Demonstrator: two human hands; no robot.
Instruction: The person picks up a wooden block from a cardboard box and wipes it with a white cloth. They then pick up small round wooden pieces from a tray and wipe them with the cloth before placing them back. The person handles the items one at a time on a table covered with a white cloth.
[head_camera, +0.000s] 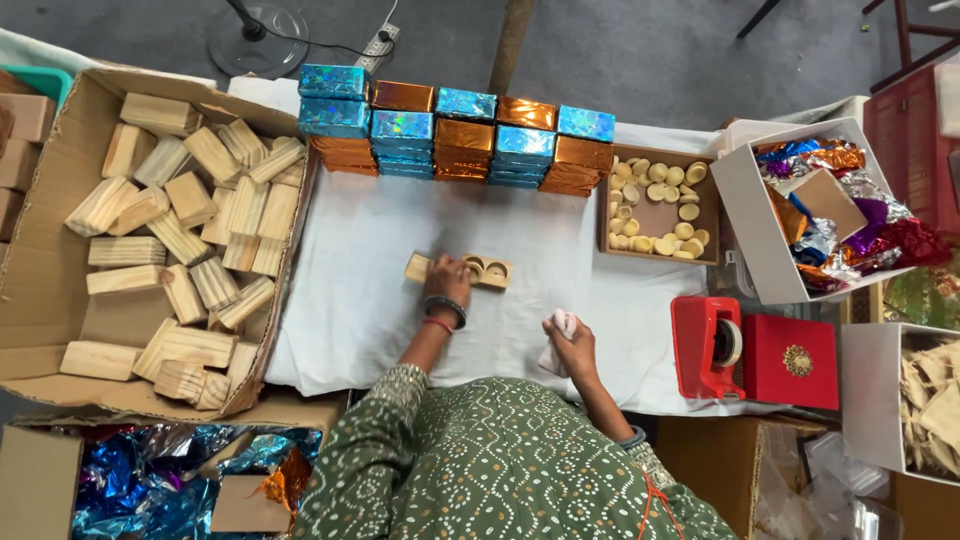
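1. spreading across the middle, a white cloth (370, 250) covers the table where the person works.
2. a big cardboard box (40, 270) sits at the left edge of the cloth, filled with loose pale wooden blocks (180, 235) lying at all angles.
3. a row of foil-wrapped boxes (455, 140), blue and copper, is stacked along the far edge of the cloth, well apart from both hands.
4. a white box (745, 215) at the far right holds crumpled coloured foil sheets (850, 225); a second heap of blue foil (150, 475) lies by the person's left side, below the cardboard box.
5. a shallow brown tray (660, 215) just right of the stacked boxes holds small round pale pieces (655, 190).
6. a red square box (795, 362) with a gold ornament on its lid stands at the right, touching a red tape dispenser (705, 345).
7. the wooden block (490, 271) with round hollows lies flat near the centre of the cloth, in front of the wrapped row.
8. the left hand (447, 280), with bangles at the wrist, lies on top of this block, fingers curved over it, pressing it to the cloth.
9. the right hand (570, 340) is closed around a small pale cloth (560, 325), near the block but not touching it.
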